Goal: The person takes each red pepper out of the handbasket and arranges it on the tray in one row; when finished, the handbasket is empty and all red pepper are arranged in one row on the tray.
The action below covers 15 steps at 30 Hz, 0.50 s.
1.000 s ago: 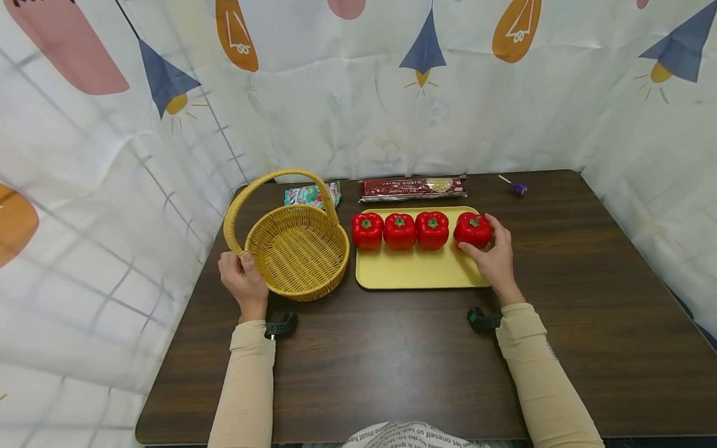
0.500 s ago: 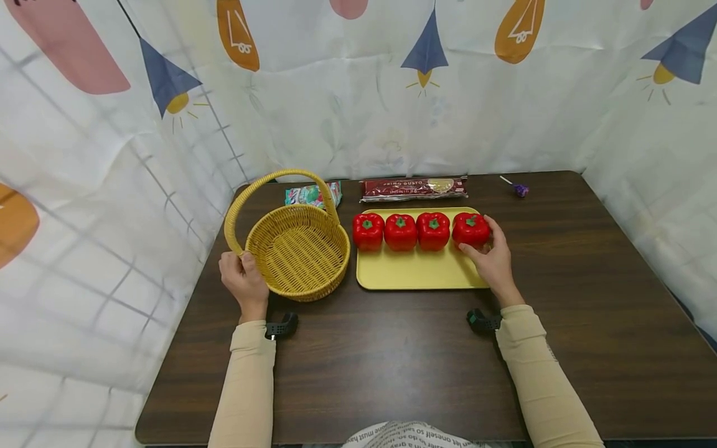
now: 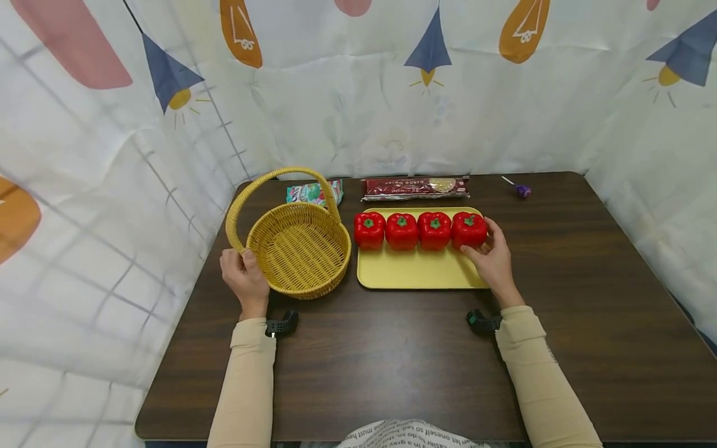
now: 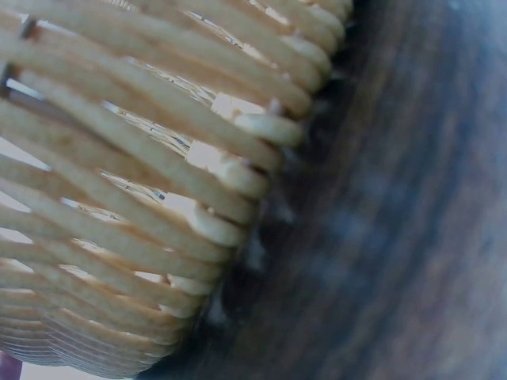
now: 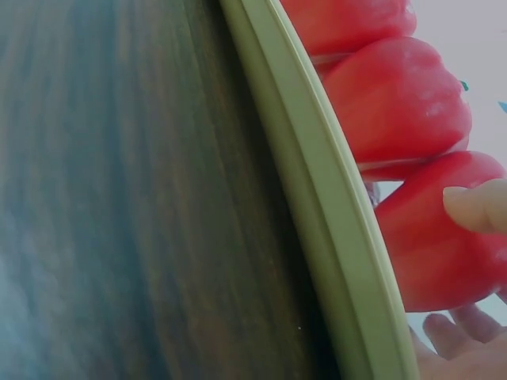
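My left hand grips the round yellow wicker basket where its tall handle meets the rim on the left. Nothing lies inside the basket. In the left wrist view the woven basket wall fills the upper left. Several red bell peppers stand in a row on a yellow tray. My right hand holds the rightmost bell pepper, thumb at its front and fingers round its right side. That pepper sits right beside its neighbour. The right wrist view shows the thumb against the pepper.
Behind the tray lies a dark red spaghetti packet. A green and pink packet is behind the basket, and a purple-wrapped lollipop lies at the back right. Printed curtains hang along the back and sides of the dark wooden table.
The rightmost bell pepper has shifted slightly left in my right hand, narrowing the gap to its neighbour. My left hand and the basket have stayed in place.
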Tool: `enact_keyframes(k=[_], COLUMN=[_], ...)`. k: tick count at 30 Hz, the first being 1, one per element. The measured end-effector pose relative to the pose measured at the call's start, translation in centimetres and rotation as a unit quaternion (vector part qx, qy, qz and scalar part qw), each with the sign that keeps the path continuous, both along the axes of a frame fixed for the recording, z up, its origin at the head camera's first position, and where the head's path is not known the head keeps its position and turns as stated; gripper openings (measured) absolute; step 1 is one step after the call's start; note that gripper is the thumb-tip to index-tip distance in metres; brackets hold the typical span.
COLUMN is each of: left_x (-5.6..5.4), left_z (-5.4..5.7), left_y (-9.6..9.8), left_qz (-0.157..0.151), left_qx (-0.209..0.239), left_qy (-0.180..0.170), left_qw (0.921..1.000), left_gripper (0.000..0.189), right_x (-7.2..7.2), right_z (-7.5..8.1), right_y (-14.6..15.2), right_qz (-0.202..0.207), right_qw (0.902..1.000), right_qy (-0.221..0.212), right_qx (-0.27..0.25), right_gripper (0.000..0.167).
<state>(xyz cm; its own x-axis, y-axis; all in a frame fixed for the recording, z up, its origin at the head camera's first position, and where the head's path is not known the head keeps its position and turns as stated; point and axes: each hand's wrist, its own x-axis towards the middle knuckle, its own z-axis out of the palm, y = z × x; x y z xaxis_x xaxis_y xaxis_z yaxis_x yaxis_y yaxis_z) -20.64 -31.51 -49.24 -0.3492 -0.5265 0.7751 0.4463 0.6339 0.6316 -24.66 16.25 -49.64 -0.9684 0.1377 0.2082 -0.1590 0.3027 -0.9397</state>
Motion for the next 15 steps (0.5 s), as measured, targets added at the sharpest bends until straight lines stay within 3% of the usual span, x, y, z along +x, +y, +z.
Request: enact_keyframes(k=[4, 7, 10, 13, 15], left_x=[0.0, 0.0, 0.2, 0.9, 1.6], left_z=[0.0, 0.0, 0.2, 0.8, 2.0], left_y=[0.1, 0.2, 0.1, -0.2, -0.2], left_qz=[0.002, 0.001, 0.002, -0.003, -0.010], left_qx=[0.002, -0.004, -0.016, -0.011, 0.002], left_qy=[0.005, 0.008, 0.004, -0.003, 0.007], left_qw=[1.0000, 1.0000, 0.9999, 0.9999, 0.9999], left_gripper=[0.076, 0.076, 0.076, 0.079, 0.082], right_x=[0.4, 1.5, 2.5, 3.1, 3.2], right_z=[1.1, 3.1, 4.9, 6.1, 6.8], right_y=[-0.1, -0.5, -0.8, -0.9, -1.0], right_qz=[-0.002, -0.022, -0.058, -0.080, -0.082], right_qw=[0.9995, 0.9982, 0.9964, 0.9941, 0.9935], right_qy=[0.003, 0.024, 0.051, 0.072, 0.079], right_qx=[-0.033, -0.051, -0.036, -0.016, 0.000], right_gripper=[0.075, 0.066, 0.054, 0.047, 0.044])
